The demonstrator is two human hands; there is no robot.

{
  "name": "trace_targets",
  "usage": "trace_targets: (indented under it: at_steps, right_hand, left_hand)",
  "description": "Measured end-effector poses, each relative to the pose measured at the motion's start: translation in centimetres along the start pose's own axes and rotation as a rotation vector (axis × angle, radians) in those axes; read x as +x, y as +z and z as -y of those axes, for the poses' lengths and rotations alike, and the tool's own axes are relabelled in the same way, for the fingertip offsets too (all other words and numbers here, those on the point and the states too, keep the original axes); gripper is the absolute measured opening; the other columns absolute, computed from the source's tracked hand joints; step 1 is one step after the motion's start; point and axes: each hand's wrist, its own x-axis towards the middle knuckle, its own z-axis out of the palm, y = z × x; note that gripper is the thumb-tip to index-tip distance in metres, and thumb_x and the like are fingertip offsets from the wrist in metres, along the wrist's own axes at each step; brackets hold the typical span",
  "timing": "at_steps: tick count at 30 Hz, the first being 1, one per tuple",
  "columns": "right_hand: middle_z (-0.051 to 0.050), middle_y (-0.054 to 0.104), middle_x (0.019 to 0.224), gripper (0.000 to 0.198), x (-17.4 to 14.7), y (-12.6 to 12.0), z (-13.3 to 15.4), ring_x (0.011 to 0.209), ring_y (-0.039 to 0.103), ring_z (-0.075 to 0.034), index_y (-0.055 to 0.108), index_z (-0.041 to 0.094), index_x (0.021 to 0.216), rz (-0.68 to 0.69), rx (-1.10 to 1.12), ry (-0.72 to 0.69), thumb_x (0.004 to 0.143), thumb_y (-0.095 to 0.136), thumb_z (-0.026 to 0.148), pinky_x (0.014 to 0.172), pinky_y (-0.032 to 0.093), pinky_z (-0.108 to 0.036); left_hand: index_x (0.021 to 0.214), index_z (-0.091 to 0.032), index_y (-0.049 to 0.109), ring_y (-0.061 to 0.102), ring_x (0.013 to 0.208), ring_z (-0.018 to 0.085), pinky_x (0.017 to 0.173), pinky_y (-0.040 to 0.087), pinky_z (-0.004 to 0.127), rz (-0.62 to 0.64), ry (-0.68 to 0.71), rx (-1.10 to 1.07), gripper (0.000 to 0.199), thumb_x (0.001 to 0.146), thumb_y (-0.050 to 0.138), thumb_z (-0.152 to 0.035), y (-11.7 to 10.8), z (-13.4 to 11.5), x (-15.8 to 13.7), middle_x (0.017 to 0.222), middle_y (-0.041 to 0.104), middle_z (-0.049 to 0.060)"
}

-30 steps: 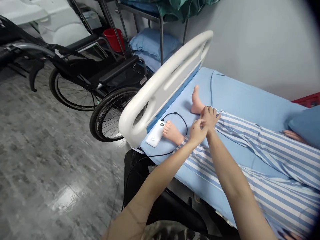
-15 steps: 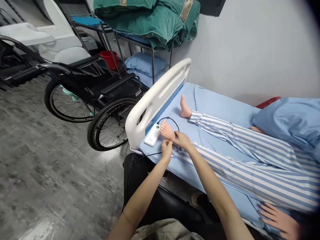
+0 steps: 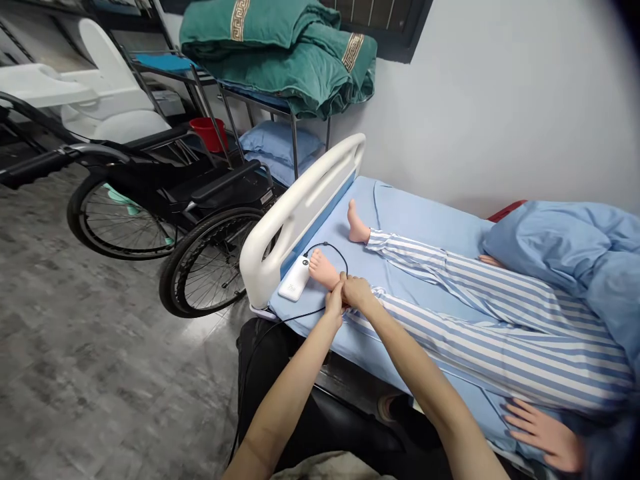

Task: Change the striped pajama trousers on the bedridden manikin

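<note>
A manikin in blue-and-white striped trousers lies on the bed. Around the ankle of its near foot, my left hand and my right hand are closed side by side, touching each other. Left-hand fingers and thumb press against the front of the ankle; the right hand grips just above, by the trouser cuff. Part of the ankle is hidden under my hands. Beside the toes lies a white power bank with a black cable looping toward my hands. The manikin's far foot points up.
A white bed-end board stands left of the feet. Beyond it are a black wheelchair, a red bucket and a rack holding green quilts. The manikin's hand rests at lower right, near a blue quilt.
My hands have drawn together and closed more fully around the ankle; the left one moved up beside the right. The whole view has shifted slightly as my head moved.
</note>
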Motion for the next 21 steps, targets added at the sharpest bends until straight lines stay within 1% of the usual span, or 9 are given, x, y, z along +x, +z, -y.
trace_targets:
  at_steps: [3, 7, 10, 13, 15, 17, 19, 21]
  right_hand:
    - [-0.021, 0.068, 0.114, 0.04, 1.1, -0.5, -0.7, 0.101, 0.068, -0.03, 0.047, 0.011, 0.127, 0.044, 0.088, -0.061, 0.096, 0.044, 0.035, 0.082, 0.049, -0.035]
    - [-0.016, 0.071, 0.108, 0.042, 3.4, -0.9, -2.3, 0.092, 0.069, -0.025, 0.055, 0.012, 0.118, 0.183, 0.252, -0.138, 0.087, 0.055, 0.04, 0.072, 0.048, -0.028]
    - [-0.008, 0.074, 0.1, 0.035, 4.9, -0.9, -3.2, 0.081, 0.068, -0.019, 0.061, 0.014, 0.106, 0.281, 0.33, -0.17, 0.082, 0.061, 0.039, 0.062, 0.045, -0.022]
    - [-0.006, 0.074, 0.095, 0.028, 5.1, -0.9, -3.5, 0.079, 0.068, -0.017, 0.062, 0.014, 0.101, 0.309, 0.367, -0.166, 0.082, 0.061, 0.035, 0.061, 0.045, -0.02]
    - [-0.01, 0.073, 0.1, 0.031, 4.2, -0.7, -3.1, 0.084, 0.068, -0.02, 0.06, 0.013, 0.106, 0.269, 0.354, -0.126, 0.085, 0.058, 0.036, 0.065, 0.046, -0.024]
    - [-0.015, 0.07, 0.107, 0.036, 2.8, -0.4, -2.3, 0.09, 0.067, -0.025, 0.057, 0.011, 0.114, 0.178, 0.305, -0.062, 0.091, 0.05, 0.038, 0.071, 0.047, -0.03]
    - [-0.019, 0.067, 0.11, 0.038, 1.1, 0.3, -1.2, 0.098, 0.065, -0.029, 0.054, 0.011, 0.12, 0.027, 0.202, 0.007, 0.097, 0.04, 0.039, 0.08, 0.047, -0.035]
    - [-0.02, 0.064, 0.113, 0.04, -0.2, 1.1, -0.2, 0.103, 0.063, -0.03, 0.05, 0.011, 0.127, -0.124, 0.083, 0.053, 0.101, 0.031, 0.034, 0.087, 0.045, -0.039]
  left_hand:
    - [0.094, -0.015, 0.067, 0.068, 0.071, 0.021, 0.06, 0.053, 0.028, -0.018, -0.042, 0.0, 0.04, 0.07, 0.077, -0.045, -0.2, -0.4, 0.8, 0.079, 0.07, 0.008]
    - [0.093, -0.014, 0.066, 0.067, 0.067, 0.018, 0.061, 0.054, 0.027, -0.073, -0.092, 0.012, 0.031, 0.075, 0.073, -0.039, -0.1, -0.8, 1.9, 0.076, 0.069, 0.008]
    - [0.095, -0.014, 0.064, 0.067, 0.067, 0.018, 0.063, 0.054, 0.028, -0.133, -0.095, 0.046, 0.028, 0.079, 0.071, -0.035, 0.4, -0.9, 2.5, 0.079, 0.069, 0.008]
    - [0.097, -0.014, 0.063, 0.067, 0.068, 0.018, 0.065, 0.054, 0.029, -0.169, -0.071, 0.064, 0.031, 0.076, 0.074, -0.033, 0.7, -0.7, 2.6, 0.082, 0.068, 0.007]
    - [0.095, -0.015, 0.063, 0.066, 0.067, 0.017, 0.064, 0.053, 0.028, -0.159, -0.062, 0.068, 0.031, 0.074, 0.076, -0.033, 0.7, -0.7, 2.5, 0.079, 0.068, 0.006]
    - [0.09, -0.015, 0.063, 0.065, 0.065, 0.017, 0.062, 0.053, 0.028, -0.135, -0.056, 0.05, 0.026, 0.073, 0.076, -0.031, 0.6, -0.6, 2.2, 0.073, 0.066, 0.004]
    - [0.083, -0.015, 0.062, 0.065, 0.063, 0.017, 0.06, 0.053, 0.027, -0.123, -0.042, -0.006, 0.021, 0.072, 0.075, -0.027, 0.4, -0.5, 1.8, 0.067, 0.064, 0.003]
    - [0.079, -0.015, 0.061, 0.065, 0.063, 0.016, 0.059, 0.053, 0.026, -0.127, -0.024, -0.074, 0.02, 0.071, 0.076, -0.026, 0.4, -0.3, 1.4, 0.066, 0.063, 0.001]
